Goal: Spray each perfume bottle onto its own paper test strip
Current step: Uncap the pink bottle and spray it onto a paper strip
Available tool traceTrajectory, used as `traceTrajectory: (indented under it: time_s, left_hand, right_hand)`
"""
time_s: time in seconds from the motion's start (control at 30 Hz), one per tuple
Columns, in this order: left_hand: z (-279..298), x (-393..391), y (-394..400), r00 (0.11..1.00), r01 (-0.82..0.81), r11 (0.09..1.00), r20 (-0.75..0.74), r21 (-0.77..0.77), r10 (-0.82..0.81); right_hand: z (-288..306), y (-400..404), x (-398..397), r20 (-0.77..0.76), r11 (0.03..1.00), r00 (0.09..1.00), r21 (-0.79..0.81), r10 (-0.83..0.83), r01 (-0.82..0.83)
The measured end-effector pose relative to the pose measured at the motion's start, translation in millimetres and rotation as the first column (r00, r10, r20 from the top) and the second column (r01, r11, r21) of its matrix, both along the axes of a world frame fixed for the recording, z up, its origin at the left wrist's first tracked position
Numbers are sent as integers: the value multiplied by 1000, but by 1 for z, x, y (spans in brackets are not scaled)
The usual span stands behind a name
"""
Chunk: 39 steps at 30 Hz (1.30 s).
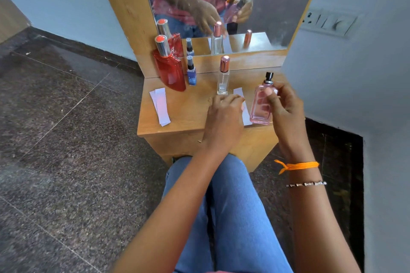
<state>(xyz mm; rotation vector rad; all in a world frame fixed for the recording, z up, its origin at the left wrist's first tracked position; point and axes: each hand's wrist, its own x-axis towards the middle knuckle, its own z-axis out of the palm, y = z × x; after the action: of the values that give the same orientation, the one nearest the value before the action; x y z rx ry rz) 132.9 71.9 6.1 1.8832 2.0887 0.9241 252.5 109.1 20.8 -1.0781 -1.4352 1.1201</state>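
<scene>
My right hand (pixel 285 108) grips a pink perfume bottle (pixel 261 106) with a bare black sprayer, held upright above the table's right front corner. My left hand (pixel 224 117) rests palm down on the table with its fingers on a white paper strip (pixel 239 93) that lies under the bottle. A tall clear bottle with a rose-gold cap (pixel 223 76) stands just behind my left hand. Farther left stand a small blue bottle (pixel 191 72) and a large red bottle (pixel 169 68). Overlapping white strips (pixel 160 106) lie at the table's left edge.
The small wooden table (pixel 188 108) backs onto a mirror (pixel 221 6) that reflects the bottles and hands. A wall with a switch panel (pixel 328 22) is close on the right. Dark stone floor spreads to the left. My knees in jeans are just below the table front.
</scene>
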Motion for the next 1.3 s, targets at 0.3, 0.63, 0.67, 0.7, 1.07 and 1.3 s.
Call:
traceTrajectory:
  time_s: [0.3,0.63,0.67,0.7,1.07,1.3]
  left_hand:
    - [-13,7,4,990,-81,997,-113,3,80]
    - [-22,12,16,943,-137,982,-320,-131,89]
    - [-23,12,13,943,-139,984,-319,-115,96]
    - [-24,12,11,945,-144,986,-308,-89,110]
    - [-14,22,26,965,-154,972,-239,-176,110]
    - [-14,26,30,975,-182,951,-174,-251,141]
  right_hand:
    - [0,-2,1,-76,998,996,-43,52,-56]
    - [3,-2,6,-79,993,994,-78,81,-87]
    - [3,-2,6,-74,993,994,-77,83,-89]
    - [3,-2,6,-76,993,993,-74,87,-93]
    - [7,-3,4,-118,992,988,-70,96,-105]
    - [11,-4,8,-125,991,986,-55,113,-121]
